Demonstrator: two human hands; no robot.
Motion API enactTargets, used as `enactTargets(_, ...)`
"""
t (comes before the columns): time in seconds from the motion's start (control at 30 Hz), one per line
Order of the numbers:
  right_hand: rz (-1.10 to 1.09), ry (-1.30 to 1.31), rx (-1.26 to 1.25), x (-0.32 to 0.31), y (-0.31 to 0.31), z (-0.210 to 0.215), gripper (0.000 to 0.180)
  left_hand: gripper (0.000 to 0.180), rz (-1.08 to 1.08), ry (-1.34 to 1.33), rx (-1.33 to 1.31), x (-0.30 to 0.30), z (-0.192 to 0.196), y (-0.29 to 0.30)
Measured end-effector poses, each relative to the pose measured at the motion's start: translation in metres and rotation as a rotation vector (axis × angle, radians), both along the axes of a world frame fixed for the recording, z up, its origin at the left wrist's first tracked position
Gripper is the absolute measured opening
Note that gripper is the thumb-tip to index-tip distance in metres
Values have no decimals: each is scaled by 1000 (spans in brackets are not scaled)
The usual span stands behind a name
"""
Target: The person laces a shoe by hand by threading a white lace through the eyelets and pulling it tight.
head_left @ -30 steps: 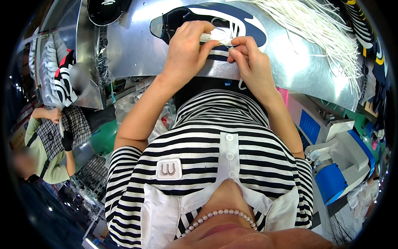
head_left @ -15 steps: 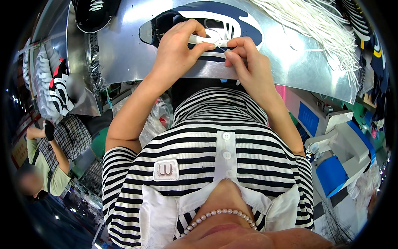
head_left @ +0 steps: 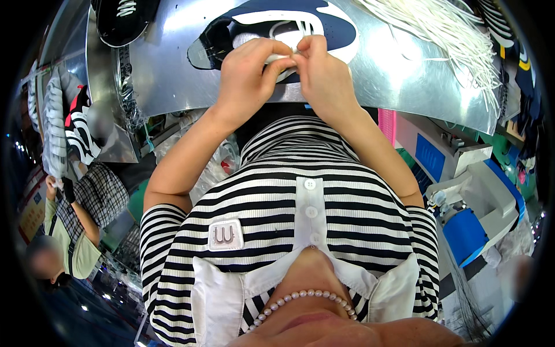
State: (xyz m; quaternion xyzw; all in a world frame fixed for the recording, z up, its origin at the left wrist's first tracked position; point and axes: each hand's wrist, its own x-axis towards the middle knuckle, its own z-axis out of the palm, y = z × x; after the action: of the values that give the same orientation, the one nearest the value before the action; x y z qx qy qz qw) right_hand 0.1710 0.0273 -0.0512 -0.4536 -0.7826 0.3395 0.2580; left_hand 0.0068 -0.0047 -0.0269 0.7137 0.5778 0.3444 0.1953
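A navy, white and black shoe upper (head_left: 340, 32) lies on its side on the metal table in front of me, its grey heel end to the left. White lace (head_left: 307, 28) runs in strips across its opening. Over the upper's near side, my left hand (head_left: 245, 78) and my right hand (head_left: 326, 78) meet with thumbs and forefingers pinched together. A piece of white lace appears between the fingertips, though the fingers largely cover it. The left fingers also rest at the upper's white near edge.
A heap of loose white laces (head_left: 430, 32) spreads over the table's right side. A black shoe (head_left: 124, 23) lies at the far left of the metal table (head_left: 167, 87). Grey-blue equipment (head_left: 477, 211) stands lower right. More uppers lie along both sides; another person works at left.
My right hand has moved left and turned inward, so its fingertips now meet my left hand's. The upper appears slightly further left and higher in view.
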Motion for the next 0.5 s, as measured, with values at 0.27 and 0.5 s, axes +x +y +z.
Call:
enactTargets(0.27,54,-96,-113,57,14,68,9,18,-68,88,280,3,-11,-11)
enactTargets(0.5,448,-258,-109,20,43,49,18,26,-169,179,390,-5,-12,-25)
